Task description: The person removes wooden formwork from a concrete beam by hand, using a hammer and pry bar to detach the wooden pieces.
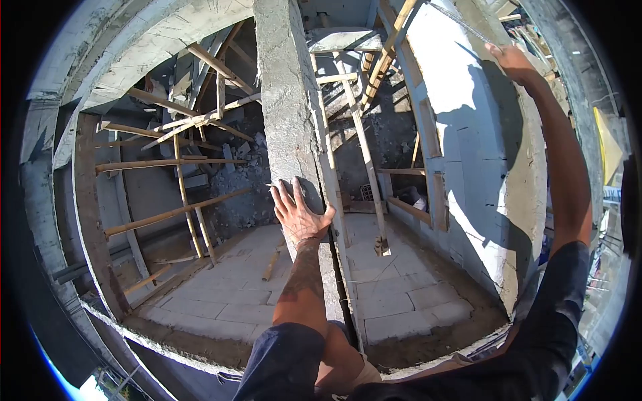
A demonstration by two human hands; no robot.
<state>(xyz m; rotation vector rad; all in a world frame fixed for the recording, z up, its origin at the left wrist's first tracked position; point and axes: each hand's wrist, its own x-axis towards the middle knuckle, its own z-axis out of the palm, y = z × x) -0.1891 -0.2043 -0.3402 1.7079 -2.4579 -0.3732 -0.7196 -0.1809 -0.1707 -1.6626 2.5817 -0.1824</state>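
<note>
My left hand [301,215] lies flat on the top of a rough grey concrete beam [286,113], its fingers spread and the thumb over the right edge. A dark narrow gap runs along that side of the beam, beside a board. Far to the upper right, my right hand [516,65] is closed at the near end of a thin ribbed steel bar [461,23]. The bar slants up and left above a pale wall [461,194] with a mortar-covered top. Part of the right hand's fingers is hidden.
Bamboo poles [177,214] prop the deep space left of the beam, with rubble [234,164] below. More wooden poles [361,127] stand to the right. Block walls [394,294] drop away near me. A wooden window frame [438,200] sits in the right wall.
</note>
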